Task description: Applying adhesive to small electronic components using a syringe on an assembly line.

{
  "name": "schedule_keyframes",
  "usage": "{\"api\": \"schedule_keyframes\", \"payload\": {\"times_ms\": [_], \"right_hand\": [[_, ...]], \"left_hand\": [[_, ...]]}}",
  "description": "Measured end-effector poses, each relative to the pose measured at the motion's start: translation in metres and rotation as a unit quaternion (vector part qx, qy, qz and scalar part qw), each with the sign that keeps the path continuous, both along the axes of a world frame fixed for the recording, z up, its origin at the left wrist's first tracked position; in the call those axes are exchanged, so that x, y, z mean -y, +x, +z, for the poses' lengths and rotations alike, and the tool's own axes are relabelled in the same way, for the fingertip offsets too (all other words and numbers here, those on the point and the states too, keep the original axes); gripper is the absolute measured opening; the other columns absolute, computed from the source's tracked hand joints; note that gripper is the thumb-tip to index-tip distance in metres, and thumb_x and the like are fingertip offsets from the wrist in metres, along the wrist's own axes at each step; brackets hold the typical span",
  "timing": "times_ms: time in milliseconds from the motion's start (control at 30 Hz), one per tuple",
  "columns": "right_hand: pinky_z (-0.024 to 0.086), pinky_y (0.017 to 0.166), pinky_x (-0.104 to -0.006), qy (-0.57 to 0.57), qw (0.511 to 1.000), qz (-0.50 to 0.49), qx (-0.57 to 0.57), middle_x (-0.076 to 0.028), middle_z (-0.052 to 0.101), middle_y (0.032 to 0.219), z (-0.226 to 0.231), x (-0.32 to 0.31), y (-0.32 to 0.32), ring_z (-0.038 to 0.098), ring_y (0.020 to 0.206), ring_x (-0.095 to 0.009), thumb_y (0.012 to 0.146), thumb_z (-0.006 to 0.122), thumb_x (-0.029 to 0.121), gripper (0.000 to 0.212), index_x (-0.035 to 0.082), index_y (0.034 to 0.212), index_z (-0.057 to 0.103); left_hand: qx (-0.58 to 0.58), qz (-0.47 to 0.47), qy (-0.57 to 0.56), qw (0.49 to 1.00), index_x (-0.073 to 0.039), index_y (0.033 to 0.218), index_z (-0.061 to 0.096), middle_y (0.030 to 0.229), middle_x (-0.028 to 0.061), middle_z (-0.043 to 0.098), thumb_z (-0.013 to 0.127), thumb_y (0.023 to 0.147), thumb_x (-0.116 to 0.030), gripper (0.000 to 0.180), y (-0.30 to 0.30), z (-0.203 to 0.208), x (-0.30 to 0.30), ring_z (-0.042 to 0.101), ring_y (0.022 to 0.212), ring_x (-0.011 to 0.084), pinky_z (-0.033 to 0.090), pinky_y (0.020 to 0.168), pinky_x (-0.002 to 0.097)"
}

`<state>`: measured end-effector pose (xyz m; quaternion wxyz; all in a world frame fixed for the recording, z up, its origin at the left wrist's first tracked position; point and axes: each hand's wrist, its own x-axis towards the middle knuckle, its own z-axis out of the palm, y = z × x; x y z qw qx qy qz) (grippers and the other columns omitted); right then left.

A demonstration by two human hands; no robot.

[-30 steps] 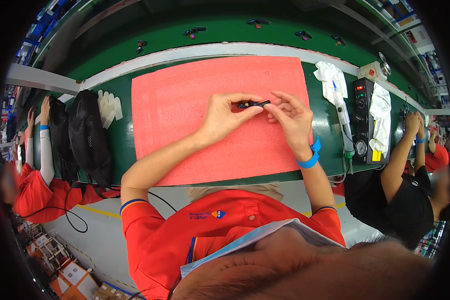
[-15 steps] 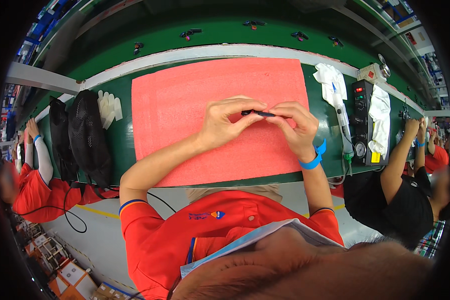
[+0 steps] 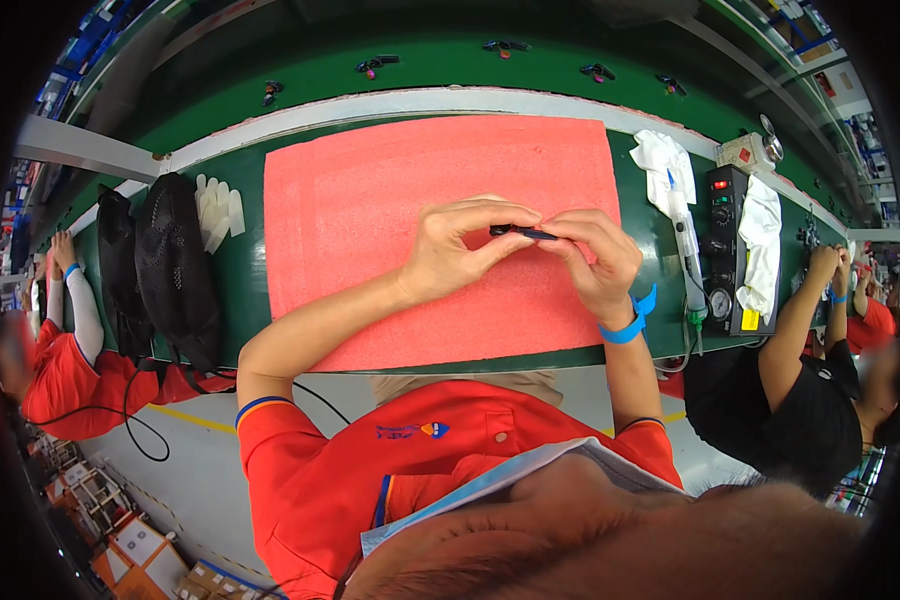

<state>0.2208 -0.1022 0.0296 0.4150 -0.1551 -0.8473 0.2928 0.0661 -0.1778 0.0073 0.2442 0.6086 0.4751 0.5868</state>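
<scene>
A small, thin black part (image 3: 523, 232) is held between my two hands, above a pink foam mat (image 3: 370, 190). My left hand (image 3: 460, 240) pinches its left end with thumb and fingers. At its other end, my right hand (image 3: 598, 260) has thumb and fingertips closed on it; a blue band circles that wrist. The part lies nearly level and dark, too small to tell its exact kind. Fingertips hide some of its edges.
Right of the mat lie a dispensing syringe (image 3: 685, 245), white cloths (image 3: 662, 165) and a black control box (image 3: 722, 240). Black mesh bags (image 3: 175, 270) and pale finger cots (image 3: 218, 215) sit left. Small assemblies (image 3: 505, 48) rest on the green belt beyond. Co-workers sit either side.
Both hands and the black part have shifted slightly to the right and a little nearer. The grip stays much the same.
</scene>
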Motion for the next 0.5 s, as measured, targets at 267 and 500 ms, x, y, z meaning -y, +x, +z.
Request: {"api": "schedule_keyframes", "payload": {"times_ms": [267,500], "right_hand": [[0.046,0.052,-0.024,0.001,1.0,-0.005,-0.013,-0.009,0.058,0.072,-0.0017,0.0016,-0.0002,0.057,0.063,-0.018,0.062,0.065,-0.001,0.016,0.002,0.076,0.059],[0.046,0.052,-0.0241,-0.048,0.999,0.015,0.001,-0.009,0.057,0.072,-0.0022,-0.0034,0.0021,0.057,0.063,-0.018,0.063,0.064,-0.003,0.013,0.001,0.075,0.059]], "left_hand": [[0.007,-0.003,0.009,1.0,0.0,0.085,0.061,0.084,0.0099,0.062,0.064,0.066,0.001,0.019,0.0018,0.0027,0.0001,0.06,0.077,0.0172,0.048,0.064,0.0245],[0.053,-0.012,-0.071,0.996,0.0,0.085,0.061,0.084,0.0095,0.062,0.064,0.067,0.0,0.019,0.0032,0.0059,0.0024,0.059,0.077,0.0146,0.048,0.067,0.0238]]}}
